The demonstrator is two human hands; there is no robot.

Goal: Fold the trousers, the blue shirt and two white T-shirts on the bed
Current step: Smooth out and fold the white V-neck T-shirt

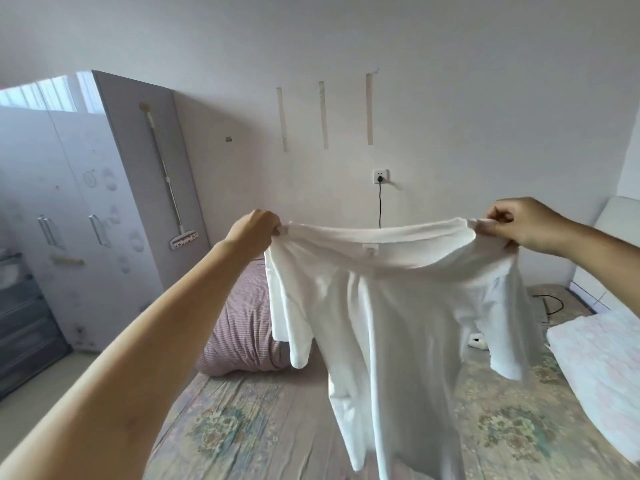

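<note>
A white T-shirt point(391, 323) hangs in the air above the bed point(249, 420), stretched wide at its top edge. My left hand point(254, 230) pinches the shirt's left shoulder. My right hand point(516, 225) pinches the right shoulder. The body and both short sleeves droop down towards the floral bedsheet. A small label shows inside the collar. No trousers, blue shirt or second white T-shirt are visible.
A striped purple pillow point(239, 327) lies at the head of the bed. A folded pale quilt point(599, 368) sits on the right side. A black cable point(550, 306) and a white charger point(479, 341) lie behind the shirt. A grey wardrobe point(79, 202) stands to the left.
</note>
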